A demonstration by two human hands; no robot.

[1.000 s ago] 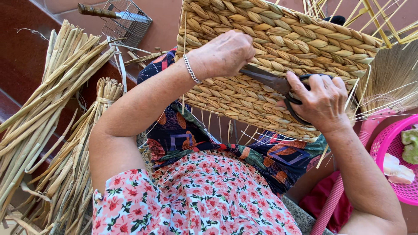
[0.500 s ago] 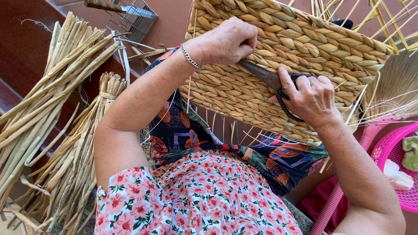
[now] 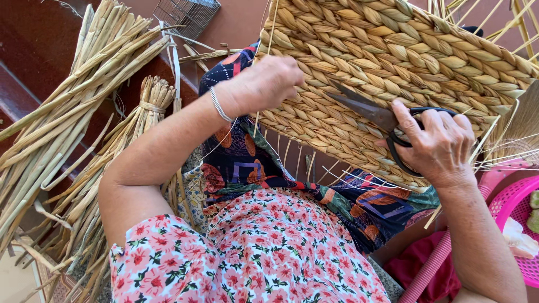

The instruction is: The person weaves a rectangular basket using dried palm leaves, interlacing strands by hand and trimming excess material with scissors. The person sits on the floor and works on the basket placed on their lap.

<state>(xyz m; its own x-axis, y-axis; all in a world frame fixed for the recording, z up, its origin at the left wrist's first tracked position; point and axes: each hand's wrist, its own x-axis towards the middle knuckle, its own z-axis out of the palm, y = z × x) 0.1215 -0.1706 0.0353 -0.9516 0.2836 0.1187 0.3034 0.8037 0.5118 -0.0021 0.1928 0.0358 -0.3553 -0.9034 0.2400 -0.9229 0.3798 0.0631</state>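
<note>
A large woven straw basket (image 3: pixel 404 62) rests tilted on my lap, its plaited wall facing me and loose thin stakes sticking out of its lower edge. My left hand (image 3: pixel 264 84), with a silver bracelet at the wrist, pinches a strand at the basket's left edge. My right hand (image 3: pixel 435 143) grips black-handled scissors (image 3: pixel 373 112), whose open blades lie against the weave and point left toward my left hand.
Bundles of dried reed stalks (image 3: pixel 73 129) lie at my left on the reddish-brown floor. A wire cage (image 3: pixel 188 14) sits at the top. A pink plastic basket (image 3: pixel 519 224) with scraps is at the right. A patterned cloth (image 3: pixel 252 163) covers my lap.
The scissors and my right hand have shifted slightly right and down along the weave, and the blades have opened. My left hand stayed at the basket's left edge.
</note>
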